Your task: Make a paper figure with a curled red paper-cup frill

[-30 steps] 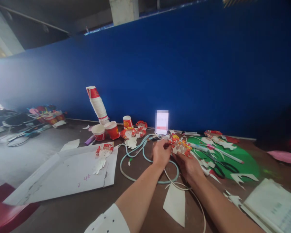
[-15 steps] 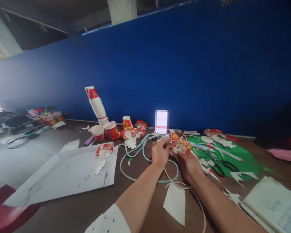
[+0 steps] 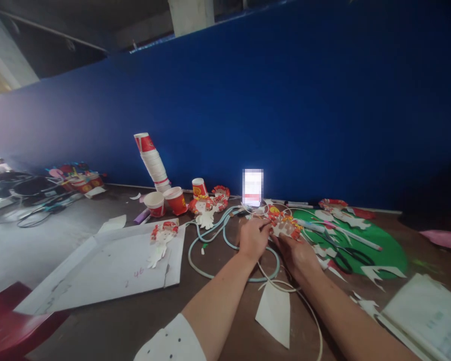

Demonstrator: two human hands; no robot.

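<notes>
Both hands meet at a red, white and yellow paper cutout (image 3: 285, 226), which looks made from a cut paper cup. My left hand (image 3: 253, 237) pinches its left edge between thumb and fingers. From below and the right, my right hand (image 3: 293, 253) grips the lower edge, its fingers partly hidden. Close behind stands a lit phone (image 3: 252, 188), its screen blurred out. Similar cutouts lie around: one (image 3: 164, 238) on the white board (image 3: 108, 268), another (image 3: 204, 210) by the cups, and one (image 3: 334, 206) at the right.
A leaning stack of paper cups (image 3: 153, 163) stands near the blue partition (image 3: 210, 110), with a red cup (image 3: 175, 200) beside it. Coiled cable (image 3: 195, 271) loops below my hands. Scissors (image 3: 348, 255) and paper scraps lie on a green disc (image 3: 391, 253). A notebook (image 3: 428, 311) lies front right.
The whole view has shifted slightly, so things appear a little further right. Both hands keep their hold on the cutout, with hardly any other movement.
</notes>
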